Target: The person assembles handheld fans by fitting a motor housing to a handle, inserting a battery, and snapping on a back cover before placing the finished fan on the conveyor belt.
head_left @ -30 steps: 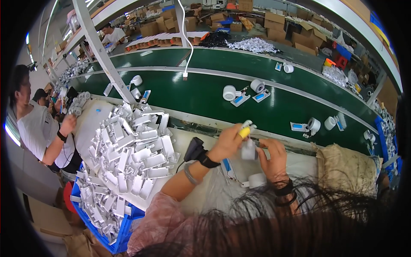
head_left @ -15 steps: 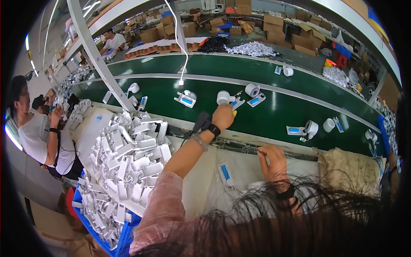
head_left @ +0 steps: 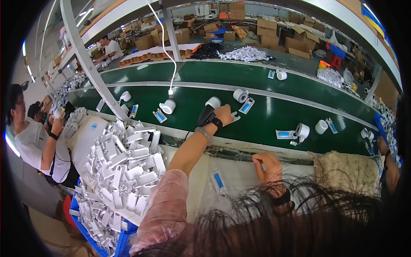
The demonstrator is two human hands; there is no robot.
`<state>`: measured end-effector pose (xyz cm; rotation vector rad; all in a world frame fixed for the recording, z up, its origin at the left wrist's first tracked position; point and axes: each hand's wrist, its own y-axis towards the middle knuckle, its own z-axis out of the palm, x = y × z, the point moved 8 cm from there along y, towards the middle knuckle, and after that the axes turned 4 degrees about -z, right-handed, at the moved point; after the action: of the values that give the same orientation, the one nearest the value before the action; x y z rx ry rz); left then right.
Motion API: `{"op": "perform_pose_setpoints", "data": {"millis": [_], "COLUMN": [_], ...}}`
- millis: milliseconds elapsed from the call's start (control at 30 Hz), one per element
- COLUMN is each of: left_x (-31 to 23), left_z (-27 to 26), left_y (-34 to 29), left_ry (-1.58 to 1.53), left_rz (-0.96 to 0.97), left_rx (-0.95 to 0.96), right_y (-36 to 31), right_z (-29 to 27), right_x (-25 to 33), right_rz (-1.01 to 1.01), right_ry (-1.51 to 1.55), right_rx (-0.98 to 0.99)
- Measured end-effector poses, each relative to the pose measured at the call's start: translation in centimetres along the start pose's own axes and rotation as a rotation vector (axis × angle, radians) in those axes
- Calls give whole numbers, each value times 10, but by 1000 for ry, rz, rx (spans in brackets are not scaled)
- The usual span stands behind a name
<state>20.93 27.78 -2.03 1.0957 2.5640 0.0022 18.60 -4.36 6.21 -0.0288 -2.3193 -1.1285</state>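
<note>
Green belt (head_left: 282,115) stretches below our left hand (head_left: 224,115), which reaches out with its back to us. Its fingers bend toward a small white clip (head_left: 235,116) at three o'clock; whether they grip it or only touch it, we cannot tell. Just beside this hand, we see a white cup (head_left: 212,102) at eleven o'clock and, near it, a round white piece (head_left: 240,95) at one. Our right hand (head_left: 267,167), at five o'clock, is loosely curled, nothing visible in its hold. From it, a tray (head_left: 218,183) with a blue strip lies at eight o'clock.
</note>
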Motion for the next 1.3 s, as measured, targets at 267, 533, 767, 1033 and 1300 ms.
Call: {"op": "perform_pose_setpoints", "data": {"millis": [267,533,767,1033,1300], "left_x": [-12,-113,-136,-106,-100], "left_z": [13,-80,-84,-53,-74], "left_y": [-58,-152,-181,-194,-202], "left_ry": [-597,-885,-960,-797,-672], "left_rz": [71,277,438,125,433], "left_rx": [481,863,854,687,459], "right_y": [-2,0,-15,-23,-25], "right_z": [-4,-12,16,19,7], "right_x": [-3,4,-26,-47,-34], "right_rz": [4,28,275,495,522], "right_ry": [15,-82,593,881,824], "right_rx": [7,-31,178,133,533]}}
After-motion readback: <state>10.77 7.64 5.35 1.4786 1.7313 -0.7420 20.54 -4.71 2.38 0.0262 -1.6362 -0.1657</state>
